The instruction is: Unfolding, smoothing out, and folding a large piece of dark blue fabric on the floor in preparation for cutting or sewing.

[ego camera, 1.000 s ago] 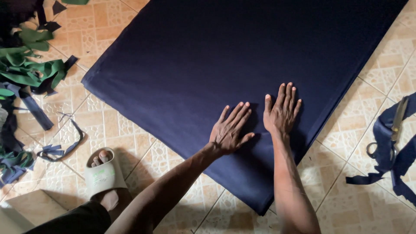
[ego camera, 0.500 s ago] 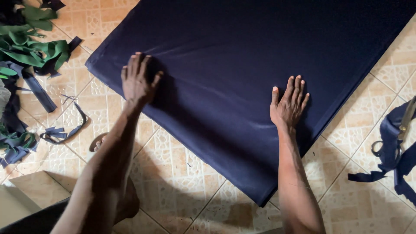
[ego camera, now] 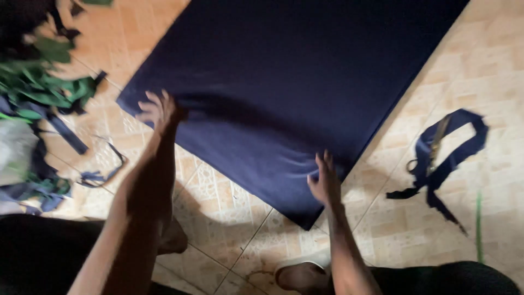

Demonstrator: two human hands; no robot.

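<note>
A large sheet of dark navy fabric [ego camera: 284, 82] lies spread flat on the tiled floor. My left hand [ego camera: 158, 109] rests near the fabric's left corner, fingers spread and curling at its edge; the blur hides whether it grips. My right hand [ego camera: 326, 180] presses on the fabric close to its near corner, fingers apart, and the cloth is wrinkled around it.
Green and blue fabric scraps [ego camera: 38, 93] are heaped at the left. Navy strips with scissors [ego camera: 436, 153] lie on the tiles at the right. My foot in a pale sandal [ego camera: 297, 273] shows at the bottom. Beige patterned floor tiles [ego camera: 229, 218] surround the fabric.
My left hand has moved down to the fabric's left corner. My right hand has slid toward the near corner. The view has shifted and blurred.
</note>
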